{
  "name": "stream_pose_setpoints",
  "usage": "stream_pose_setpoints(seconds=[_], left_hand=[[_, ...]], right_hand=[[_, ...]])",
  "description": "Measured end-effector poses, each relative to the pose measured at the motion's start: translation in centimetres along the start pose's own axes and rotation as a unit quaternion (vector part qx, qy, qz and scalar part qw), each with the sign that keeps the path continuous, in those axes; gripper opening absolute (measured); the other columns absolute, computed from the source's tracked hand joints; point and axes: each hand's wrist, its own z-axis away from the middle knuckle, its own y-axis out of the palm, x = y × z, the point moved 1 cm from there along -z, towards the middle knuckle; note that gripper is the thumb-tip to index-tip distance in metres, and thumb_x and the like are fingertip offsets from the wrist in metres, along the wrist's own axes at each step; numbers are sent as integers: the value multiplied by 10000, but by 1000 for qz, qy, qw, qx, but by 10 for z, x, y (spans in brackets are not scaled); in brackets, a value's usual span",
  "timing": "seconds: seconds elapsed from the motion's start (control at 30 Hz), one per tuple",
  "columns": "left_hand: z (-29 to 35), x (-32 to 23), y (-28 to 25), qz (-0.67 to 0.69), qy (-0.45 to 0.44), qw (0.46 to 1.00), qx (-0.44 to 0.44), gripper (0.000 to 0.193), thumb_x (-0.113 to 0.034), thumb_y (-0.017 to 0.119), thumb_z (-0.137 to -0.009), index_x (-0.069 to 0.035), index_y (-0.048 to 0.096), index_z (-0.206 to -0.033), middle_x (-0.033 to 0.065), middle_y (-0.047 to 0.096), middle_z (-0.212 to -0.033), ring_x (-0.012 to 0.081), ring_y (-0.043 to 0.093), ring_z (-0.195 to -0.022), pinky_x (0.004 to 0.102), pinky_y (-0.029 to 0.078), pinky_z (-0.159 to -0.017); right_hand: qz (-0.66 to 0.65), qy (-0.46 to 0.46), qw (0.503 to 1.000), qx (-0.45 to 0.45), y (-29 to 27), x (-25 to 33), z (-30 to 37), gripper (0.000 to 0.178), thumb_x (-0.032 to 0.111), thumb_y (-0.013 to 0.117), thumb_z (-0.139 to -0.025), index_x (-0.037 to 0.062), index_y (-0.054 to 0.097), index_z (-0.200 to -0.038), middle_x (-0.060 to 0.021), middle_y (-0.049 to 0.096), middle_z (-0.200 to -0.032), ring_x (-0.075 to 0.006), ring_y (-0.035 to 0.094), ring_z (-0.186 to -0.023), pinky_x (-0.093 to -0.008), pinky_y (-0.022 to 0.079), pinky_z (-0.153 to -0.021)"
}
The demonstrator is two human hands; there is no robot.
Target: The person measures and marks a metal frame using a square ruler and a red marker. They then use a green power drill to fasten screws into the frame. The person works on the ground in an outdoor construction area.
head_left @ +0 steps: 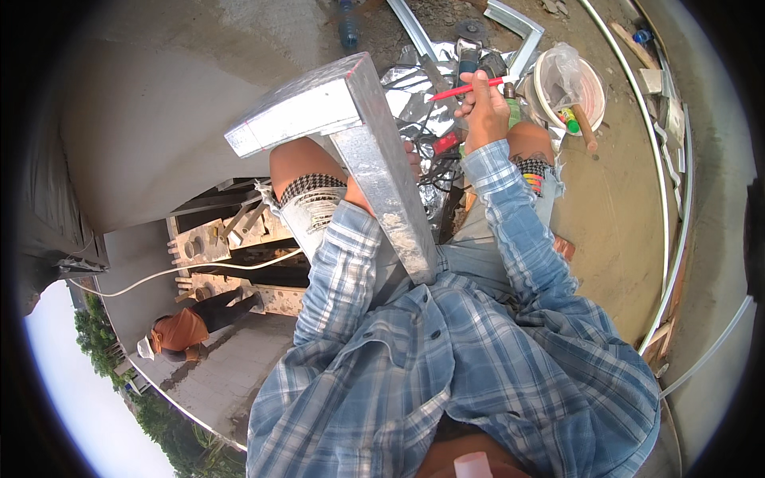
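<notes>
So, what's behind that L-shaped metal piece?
Behind the L-shaped metal piece, parts of the left hand and left knee show past its edges. Most of that hand, and whatever else the metal covers, cannot be seen.

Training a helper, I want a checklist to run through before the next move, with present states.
1. Red pen in right hand: ok.
2. Pen tip clear of bent metal piece: ok, apart in this view.
3. Left hand gripping firmly: cannot tell, mostly hidden behind the metal.
4. Black cables tidy: not ok, loosely looped.
5. Person in orange clear of the metal: ok, off to the left.
</notes>
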Motion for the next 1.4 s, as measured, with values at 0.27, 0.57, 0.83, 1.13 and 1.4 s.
stream_pose_setpoints(seconds=[0.27, 0.57, 0.83, 1.13, 1.4], left_hand=[[14, 4, 11, -182, -33, 979, -89, 403, -318, 466, -988, 15, 489, -1215, 66, 587, -897, 69, 482, -574, 180, 417, -462], [15, 8, 28, -302, 21, 935, -182, 298, -318, 573, -936, -62, 573, -1089, -1, 597, -839, 22, 445, -545, 169, 359, -435], [14, 3, 34, -327, 10, 930, -167, 182, -210, 578, -938, -62, 585, -1045, 24, 582, -880, 51, 502, -620, 181, 418, -494], [11, 9, 24, -191, -106, 976, -1, 198, -214, 510, -963, -51, 535, -1073, 25, 523, -828, 151, 568, -719, 256, 522, -633], [14, -10, 25, -122, -192, 972, 55, 267, -255, 494, -964, -33, 503, -1113, 22, 500, -827, 117, 561, -764, 258, 526, -687]], right_hand=[[100, -4, 987, 122, -40, 35, 71, 363, 343, 586, -930, -8, 670, -966, -23, 610, -757, -72, 534, -678, -211, 442, -631], [107, -45, 983, 141, -30, 35, 79, 379, 343, 580, -932, -24, 667, -970, -34, 615, -755, -87, 541, -669, -218, 442, -629], [71, -82, 994, 17, -57, 54, 50, 366, 342, 561, -947, -11, 652, -975, -14, 574, -686, -79, 501, -628, -215, 420, -597], [-377, -100, 811, 436, -14, 161, 134, 153, 101, 481, -953, 61, 438, -1095, -355, 550, -1110, -389, 639, -948, -390, 583, -733], [-508, -159, 712, 457, 20, 162, 137, 303, -102, 664, -788, 70, 512, -986, -244, 633, -913, -274, 677, -782, -306, 582, -621]])
